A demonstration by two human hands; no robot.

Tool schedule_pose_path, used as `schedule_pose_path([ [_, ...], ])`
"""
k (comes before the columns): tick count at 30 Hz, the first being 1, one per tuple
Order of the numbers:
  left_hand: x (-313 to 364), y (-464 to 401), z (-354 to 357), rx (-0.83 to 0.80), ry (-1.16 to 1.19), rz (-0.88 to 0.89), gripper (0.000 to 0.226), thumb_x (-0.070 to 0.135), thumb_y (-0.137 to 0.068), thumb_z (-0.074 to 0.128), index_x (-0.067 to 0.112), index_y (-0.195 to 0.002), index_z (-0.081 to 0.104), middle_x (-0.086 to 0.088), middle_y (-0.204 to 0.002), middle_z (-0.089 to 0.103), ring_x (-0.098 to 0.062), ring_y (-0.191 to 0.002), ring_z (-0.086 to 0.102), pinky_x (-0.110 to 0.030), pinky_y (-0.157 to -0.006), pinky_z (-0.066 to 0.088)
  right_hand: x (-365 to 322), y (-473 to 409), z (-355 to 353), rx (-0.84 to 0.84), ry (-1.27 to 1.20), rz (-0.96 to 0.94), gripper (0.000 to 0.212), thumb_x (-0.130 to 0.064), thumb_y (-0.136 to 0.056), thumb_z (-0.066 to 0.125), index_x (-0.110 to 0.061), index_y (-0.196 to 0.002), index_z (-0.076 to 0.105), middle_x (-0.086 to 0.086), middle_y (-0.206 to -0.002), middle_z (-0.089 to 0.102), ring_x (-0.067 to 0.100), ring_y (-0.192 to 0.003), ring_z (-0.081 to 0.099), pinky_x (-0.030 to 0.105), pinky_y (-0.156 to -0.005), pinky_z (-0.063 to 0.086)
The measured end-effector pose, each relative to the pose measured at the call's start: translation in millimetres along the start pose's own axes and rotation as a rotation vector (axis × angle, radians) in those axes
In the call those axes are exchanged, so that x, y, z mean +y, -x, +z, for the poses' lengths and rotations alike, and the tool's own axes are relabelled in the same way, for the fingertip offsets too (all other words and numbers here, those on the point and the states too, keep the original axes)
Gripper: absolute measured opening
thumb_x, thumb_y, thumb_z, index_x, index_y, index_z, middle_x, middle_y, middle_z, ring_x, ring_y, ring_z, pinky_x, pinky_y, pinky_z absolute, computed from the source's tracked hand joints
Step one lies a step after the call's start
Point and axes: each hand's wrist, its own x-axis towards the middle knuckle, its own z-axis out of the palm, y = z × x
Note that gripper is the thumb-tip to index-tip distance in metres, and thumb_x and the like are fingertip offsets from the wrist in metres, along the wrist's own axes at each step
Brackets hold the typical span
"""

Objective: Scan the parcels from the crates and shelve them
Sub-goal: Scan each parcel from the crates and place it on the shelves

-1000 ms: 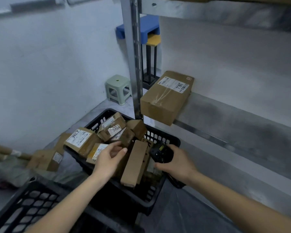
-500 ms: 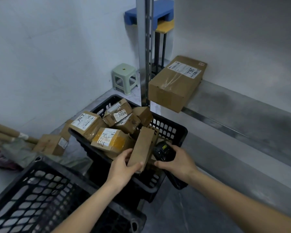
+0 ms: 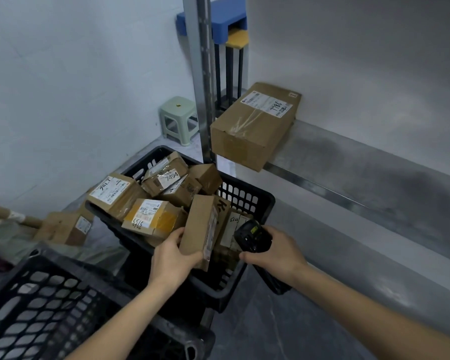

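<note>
Gripping the tall narrow brown cardboard parcel (image 3: 202, 224) now (earlier merely reached for) in the black slotted plastic crate (image 3: 247, 193), the left hand (image 3: 173, 258) curls round it; the right hand (image 3: 276, 252) clasps a black handheld scanner (image 3: 251, 236).

1. Black lattice crate (image 3: 244, 201) is holding brown parcels (image 3: 151, 219) showing white labels.
2. Behind the crate, a pale green stool (image 3: 178, 120) is standing.
3. Above it, blue (image 3: 213, 19) and yellow stools (image 3: 238, 38) are showing.

Head-worn wide view, forward and down (close over a crate (image 3: 247, 197))
</note>
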Motion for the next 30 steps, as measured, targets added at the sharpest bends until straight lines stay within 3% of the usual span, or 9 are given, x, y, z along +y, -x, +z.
schedule_pose_path([
  [3, 6, -2, -10, 0.04, 0.112, -0.036, 0.06, 0.025, -0.076, 0.081, 0.029, -0.133, 0.061, 0.003, -0.121, 0.069, -0.012, -0.103, 0.063, -0.019, -0.072, 0.046, -3, 2, -3, 0.01, -0.014, -0.014, 0.067, -0.044, -0.067, 0.093, -0.038, -0.123, 0.058, -0.021, -0.106, 0.065, 0.006, -0.104, 0.064, 0.032, -0.095, 0.056],
  [6, 16, 0, -22, 0.031, 0.252, -0.049, 0.049, 0.02, -0.08, 0.079, 0.03, -0.126, 0.066, 0.004, -0.117, 0.07, -0.008, -0.102, 0.065, -0.018, -0.074, 0.05, -13, 5, -7, 0.001, -0.057, -0.028, 0.068, -0.041, -0.067, 0.095, -0.038, -0.123, 0.057, -0.022, -0.106, 0.066, 0.004, -0.103, 0.064, 0.03, -0.094, 0.055],
  [10, 39, 10, -42, -0.002, 0.431, -0.036, 0.044, 0.019, -0.083, 0.078, 0.04, -0.12, 0.066, 0.006, -0.102, 0.073, -0.012, -0.099, 0.069, -0.038, -0.082, 0.061, -37, 14, -18, -0.045, -0.131, -0.06, 0.069, -0.042, -0.066, 0.096, -0.039, -0.123, 0.058, -0.018, -0.112, 0.07, 0.003, -0.105, 0.067, 0.031, -0.098, 0.057],
  [13, 60, 24, -57, -0.033, 0.505, -0.01, 0.042, 0.016, -0.088, 0.073, 0.039, -0.123, 0.066, 0.002, -0.101, 0.074, -0.014, -0.093, 0.072, -0.033, -0.071, 0.062, -62, 26, -29, -0.108, -0.189, -0.102, 0.073, -0.047, -0.064, 0.097, -0.035, -0.126, 0.062, -0.016, -0.117, 0.072, 0.0, -0.106, 0.068, 0.026, -0.097, 0.056],
  [17, 88, 45, -73, -0.033, 0.568, 0.021, 0.036, 0.011, -0.093, 0.066, 0.037, -0.118, 0.069, 0.0, -0.1, 0.077, -0.019, -0.093, 0.075, -0.045, -0.077, 0.063, -89, 49, -45, -0.131, -0.295, -0.154, 0.044, -0.027, -0.074, 0.095, -0.038, -0.103, 0.063, -0.021, -0.101, 0.073, -0.013, -0.087, 0.068, 0.007, -0.073, 0.052],
  [19, 98, 56, -79, -0.031, 0.558, 0.037, 0.031, 0.01, -0.095, 0.063, 0.033, -0.116, 0.068, 0.003, -0.097, 0.078, -0.018, -0.095, 0.075, -0.048, -0.081, 0.062, -94, 62, -53, -0.114, -0.344, -0.177, 0.044, -0.022, -0.075, 0.095, -0.035, -0.106, 0.066, -0.024, -0.091, 0.074, -0.014, -0.084, 0.069, 0.005, -0.069, 0.05],
  [22, 122, 76, -88, -0.04, 0.525, 0.102, 0.023, 0.017, -0.097, 0.062, 0.032, -0.113, 0.068, 0.01, -0.098, 0.077, -0.009, -0.093, 0.073, -0.032, -0.073, 0.061, -101, 88, -70, -0.097, -0.348, -0.198, 0.045, -0.026, -0.072, 0.096, -0.037, -0.103, 0.065, -0.021, -0.096, 0.077, -0.009, -0.091, 0.071, 0.011, -0.079, 0.055],
  [26, 162, 101, -102, -0.116, 0.456, 0.237, 0.024, 0.021, -0.094, 0.068, 0.03, -0.116, 0.068, 0.007, -0.107, 0.073, 0.005, -0.084, 0.069, -0.009, -0.055, 0.048, -110, 124, -99, -0.032, -0.348, -0.226, 0.055, -0.027, -0.068, 0.099, -0.03, -0.114, 0.069, -0.014, -0.105, 0.079, 0.003, -0.1, 0.074, 0.031, -0.096, 0.059],
  [30, 195, 125, -116, -0.186, 0.352, 0.329, 0.036, 0.023, -0.089, 0.074, 0.036, -0.122, 0.069, 0.013, -0.114, 0.071, 0.001, -0.099, 0.067, -0.013, -0.068, 0.05, -119, 170, -133, 0.029, -0.329, -0.253, 0.056, -0.023, -0.068, 0.098, -0.033, -0.113, 0.066, -0.022, -0.098, 0.077, -0.008, -0.092, 0.071, 0.007, -0.075, 0.051],
])
